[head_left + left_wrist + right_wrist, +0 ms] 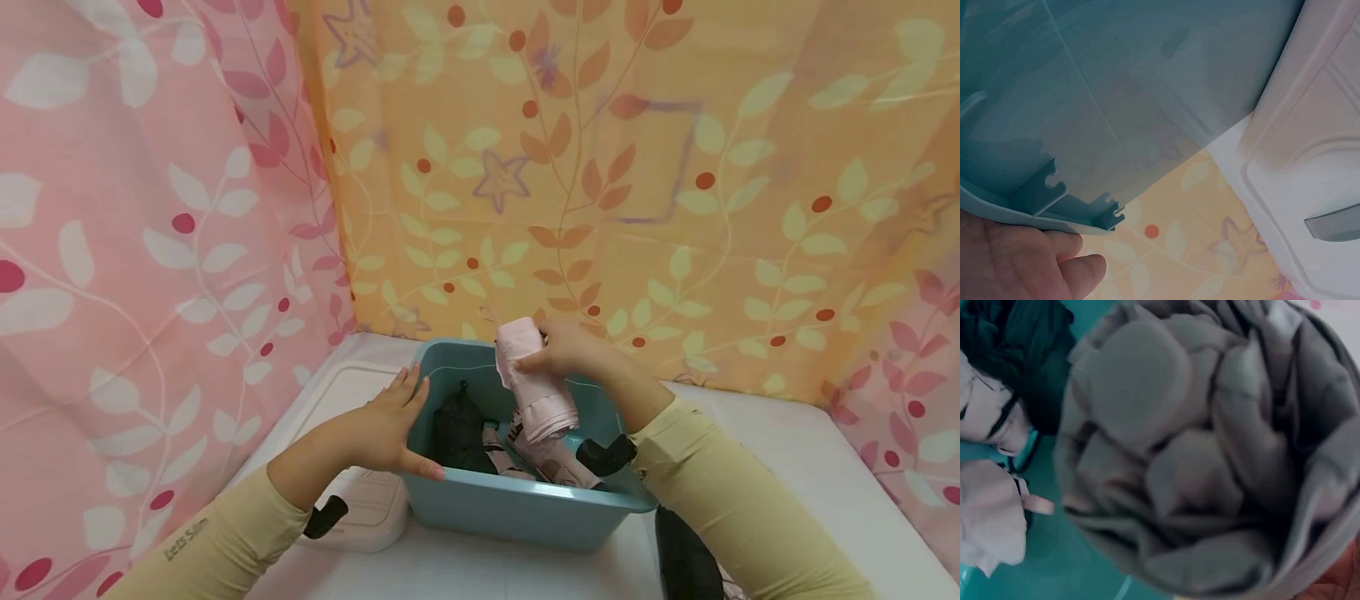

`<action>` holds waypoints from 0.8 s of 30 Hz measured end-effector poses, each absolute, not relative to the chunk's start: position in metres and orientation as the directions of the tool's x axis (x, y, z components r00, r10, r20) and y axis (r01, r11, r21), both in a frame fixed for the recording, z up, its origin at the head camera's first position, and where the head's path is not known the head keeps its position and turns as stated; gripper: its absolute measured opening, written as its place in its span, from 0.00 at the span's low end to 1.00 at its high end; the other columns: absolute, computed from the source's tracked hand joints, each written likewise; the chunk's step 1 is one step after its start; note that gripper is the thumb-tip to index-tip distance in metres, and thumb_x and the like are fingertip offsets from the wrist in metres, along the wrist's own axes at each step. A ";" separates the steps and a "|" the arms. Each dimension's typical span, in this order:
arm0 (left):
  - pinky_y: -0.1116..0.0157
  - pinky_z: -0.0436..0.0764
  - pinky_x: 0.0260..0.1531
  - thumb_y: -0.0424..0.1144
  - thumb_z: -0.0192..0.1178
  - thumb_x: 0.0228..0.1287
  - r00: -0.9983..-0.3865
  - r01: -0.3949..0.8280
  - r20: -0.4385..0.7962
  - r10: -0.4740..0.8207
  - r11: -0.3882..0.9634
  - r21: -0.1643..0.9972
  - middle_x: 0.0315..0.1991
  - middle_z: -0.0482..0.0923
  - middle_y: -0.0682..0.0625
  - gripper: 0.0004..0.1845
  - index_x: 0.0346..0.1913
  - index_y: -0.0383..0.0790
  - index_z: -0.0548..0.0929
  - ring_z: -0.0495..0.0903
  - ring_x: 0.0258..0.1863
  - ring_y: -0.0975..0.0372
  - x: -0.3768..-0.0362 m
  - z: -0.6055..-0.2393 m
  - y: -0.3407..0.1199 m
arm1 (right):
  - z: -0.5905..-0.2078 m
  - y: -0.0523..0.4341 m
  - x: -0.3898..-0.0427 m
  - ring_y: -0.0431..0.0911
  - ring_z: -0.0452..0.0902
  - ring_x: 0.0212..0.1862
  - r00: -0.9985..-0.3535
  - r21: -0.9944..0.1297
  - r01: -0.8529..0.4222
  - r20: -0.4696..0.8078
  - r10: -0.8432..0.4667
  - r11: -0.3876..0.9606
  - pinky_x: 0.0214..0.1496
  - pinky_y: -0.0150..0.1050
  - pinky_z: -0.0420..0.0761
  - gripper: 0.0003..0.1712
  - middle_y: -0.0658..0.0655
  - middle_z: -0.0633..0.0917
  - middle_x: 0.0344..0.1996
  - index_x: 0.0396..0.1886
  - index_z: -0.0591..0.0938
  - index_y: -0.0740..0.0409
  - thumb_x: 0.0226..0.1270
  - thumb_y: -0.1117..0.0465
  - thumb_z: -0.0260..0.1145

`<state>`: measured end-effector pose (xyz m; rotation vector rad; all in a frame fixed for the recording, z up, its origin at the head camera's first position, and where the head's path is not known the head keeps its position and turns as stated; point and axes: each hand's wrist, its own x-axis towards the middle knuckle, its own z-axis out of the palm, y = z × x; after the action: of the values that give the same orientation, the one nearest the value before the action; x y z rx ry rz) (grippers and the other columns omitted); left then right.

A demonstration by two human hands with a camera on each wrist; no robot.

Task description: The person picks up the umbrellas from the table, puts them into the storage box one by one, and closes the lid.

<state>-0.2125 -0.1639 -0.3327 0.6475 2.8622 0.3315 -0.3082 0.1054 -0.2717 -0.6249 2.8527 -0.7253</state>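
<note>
Pale pink folded umbrella (531,379) held above the teal bin (517,504); right hand (566,350) fingers curled round its upper end. Left hand (386,425) rests flat, fingers straight, on the bin's left rim. Black umbrella (459,429) lies inside the bin.

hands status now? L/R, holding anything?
Left hand: open, fingers straight, pressed against the rim of the blue bin.
Right hand: closed, gripping the folded pink umbrella above the bin.
</note>
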 end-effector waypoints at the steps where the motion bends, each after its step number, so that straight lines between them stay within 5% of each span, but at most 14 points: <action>1: 0.46 0.45 0.64 0.78 0.54 0.36 -0.887 0.400 -0.134 0.442 0.880 0.254 0.72 0.26 0.41 0.68 0.71 0.36 0.40 0.26 0.69 0.49 -0.212 -0.333 -0.164 | -0.274 0.102 -0.308 0.48 0.75 0.31 -0.904 -0.473 -0.361 -0.036 -0.427 0.804 0.29 0.36 0.76 0.30 0.57 0.79 0.32 0.45 0.75 0.62 0.49 0.47 0.70; 16: 0.45 0.46 0.64 0.78 0.54 0.35 -0.886 0.406 -0.126 0.445 0.879 0.253 0.72 0.27 0.40 0.68 0.71 0.36 0.41 0.26 0.69 0.49 -0.212 -0.334 -0.164 | -0.311 0.087 -0.312 0.45 0.74 0.25 -0.886 -0.461 -0.372 -0.082 -0.456 0.806 0.24 0.35 0.75 0.26 0.55 0.78 0.26 0.36 0.77 0.64 0.45 0.49 0.73; 24: 0.45 0.46 0.64 0.78 0.54 0.35 -0.884 0.413 -0.123 0.450 0.878 0.243 0.72 0.28 0.40 0.68 0.71 0.36 0.41 0.26 0.69 0.48 -0.213 -0.335 -0.165 | -0.314 0.088 -0.310 0.48 0.79 0.25 -0.847 -0.548 -0.284 -0.242 -0.474 0.787 0.28 0.39 0.80 0.19 0.59 0.80 0.26 0.35 0.78 0.65 0.53 0.54 0.69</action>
<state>-0.2129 -0.1646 -0.3347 0.6661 2.8722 0.3141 -0.3103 0.0878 -0.3144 -0.5763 2.6091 -0.7160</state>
